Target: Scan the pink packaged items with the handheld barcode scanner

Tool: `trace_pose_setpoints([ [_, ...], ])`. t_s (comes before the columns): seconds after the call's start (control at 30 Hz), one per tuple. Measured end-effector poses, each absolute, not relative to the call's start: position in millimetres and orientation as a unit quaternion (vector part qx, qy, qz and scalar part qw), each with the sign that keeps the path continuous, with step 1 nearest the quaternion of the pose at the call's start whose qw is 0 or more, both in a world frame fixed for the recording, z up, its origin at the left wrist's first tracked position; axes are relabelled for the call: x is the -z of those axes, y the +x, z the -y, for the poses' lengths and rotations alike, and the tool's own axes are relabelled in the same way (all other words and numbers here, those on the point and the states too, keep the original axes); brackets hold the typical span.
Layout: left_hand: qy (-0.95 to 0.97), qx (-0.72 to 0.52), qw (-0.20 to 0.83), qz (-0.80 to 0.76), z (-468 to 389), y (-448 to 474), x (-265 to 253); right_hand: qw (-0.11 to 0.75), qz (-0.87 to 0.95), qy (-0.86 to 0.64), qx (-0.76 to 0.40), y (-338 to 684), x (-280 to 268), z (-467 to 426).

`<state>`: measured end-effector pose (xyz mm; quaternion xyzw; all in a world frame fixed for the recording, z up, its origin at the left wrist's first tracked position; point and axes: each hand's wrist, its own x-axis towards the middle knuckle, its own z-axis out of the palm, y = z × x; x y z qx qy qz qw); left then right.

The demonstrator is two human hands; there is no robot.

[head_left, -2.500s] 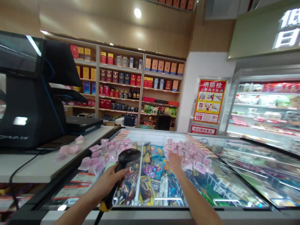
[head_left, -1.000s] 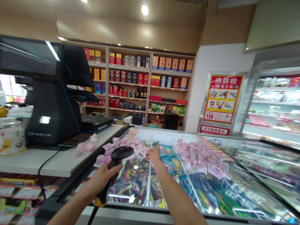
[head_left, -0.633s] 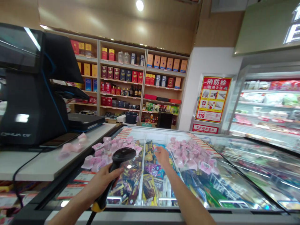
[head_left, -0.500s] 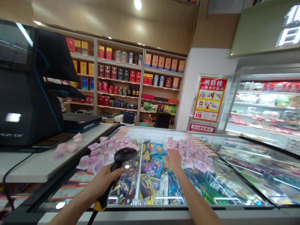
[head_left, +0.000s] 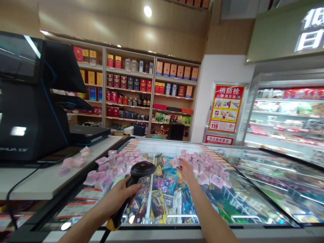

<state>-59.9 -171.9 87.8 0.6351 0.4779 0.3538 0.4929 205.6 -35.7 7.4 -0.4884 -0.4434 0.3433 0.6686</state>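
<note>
My left hand (head_left: 125, 194) is wrapped round the handle of a black and yellow barcode scanner (head_left: 142, 169), its head pointing forward over the freezer's glass top. A small pink plastic cup with a printed label (head_left: 175, 163) is pinched in the fingertips of my right hand (head_left: 186, 170). Just right of that hand lies a heap of similar pink cups (head_left: 206, 165) on the glass. Another group of pink cups (head_left: 118, 163) spreads out on the left, beyond the scanner. Under the glass, colourful ice cream wrappers (head_left: 165, 184) show.
At left a black checkout terminal (head_left: 25, 118) stands on a white counter (head_left: 32, 184), with a few blurred pink cups (head_left: 73, 163) near its edge. Behind the chest freezer (head_left: 177, 229) are shelves of boxed goods (head_left: 129, 82). An open display fridge (head_left: 286, 118) is at right.
My right hand has drawn slightly left from the right heap, and a pink cup now shows in its fingers. The scanner in my left hand has shifted a little to the right.
</note>
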Motion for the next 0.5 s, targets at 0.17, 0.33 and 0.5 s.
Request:
trace_pose_setpoints([
  [0.17, 0.641, -0.356, 0.49, -0.471, 170.6, -65.9, -86.3, 0.725, 0.374, -0.323, -0.48, 188.0, 0.0, 22.2],
  [0.33, 0.638, -0.359, 0.5, -0.462, 172.3, -68.0, -89.8, 0.733, 0.308, -0.262, -0.547, 175.4, -0.9, 18.9],
  [0.5, 0.634, -0.357, 0.517, -0.451, 170.9, -68.9, -95.4, 0.715, 0.384, -0.374, -0.45, 162.8, 3.6, 12.3],
])
